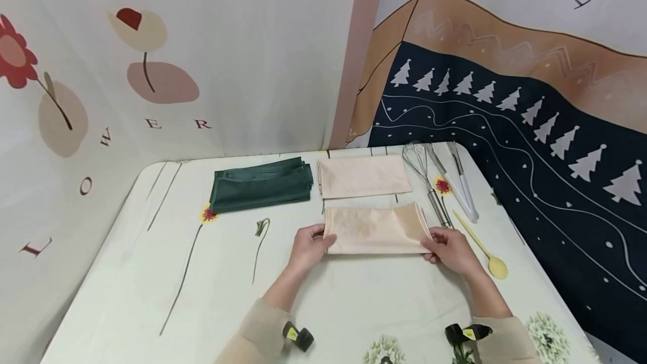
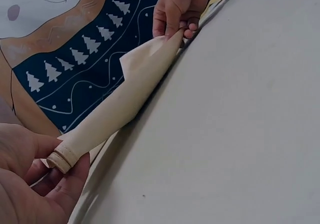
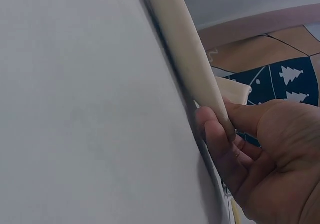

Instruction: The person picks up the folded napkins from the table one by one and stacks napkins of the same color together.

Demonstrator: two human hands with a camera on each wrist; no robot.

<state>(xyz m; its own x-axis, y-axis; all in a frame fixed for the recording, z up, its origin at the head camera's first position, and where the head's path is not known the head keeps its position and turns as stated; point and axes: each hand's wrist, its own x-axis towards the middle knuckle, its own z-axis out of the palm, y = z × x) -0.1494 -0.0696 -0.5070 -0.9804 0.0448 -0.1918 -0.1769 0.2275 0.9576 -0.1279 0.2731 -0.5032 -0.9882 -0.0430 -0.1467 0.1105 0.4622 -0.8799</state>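
Between both hands is a folded peach cloth (image 1: 376, 232), several layers thick at its ends. My left hand (image 1: 309, 249) pinches its left end, thumb on top and fingers beneath. At the other end my right hand (image 1: 452, 249) pinches the near corner between thumb and fingers. The left wrist view shows the folded layers of the cloth (image 2: 107, 114) at the left fingertips and a shadow along its lower edge. In the right wrist view, the fold of the cloth (image 3: 192, 54) runs into the right hand's (image 3: 265, 154) grip.
Behind the held cloth lies another folded peach cloth (image 1: 363, 176), with a folded dark green cloth (image 1: 262, 185) to its left. A whisk (image 1: 429, 184), white-handled tongs (image 1: 461, 184) and a yellow spoon (image 1: 482, 246) lie at the right. Patterned curtains stand behind the table.
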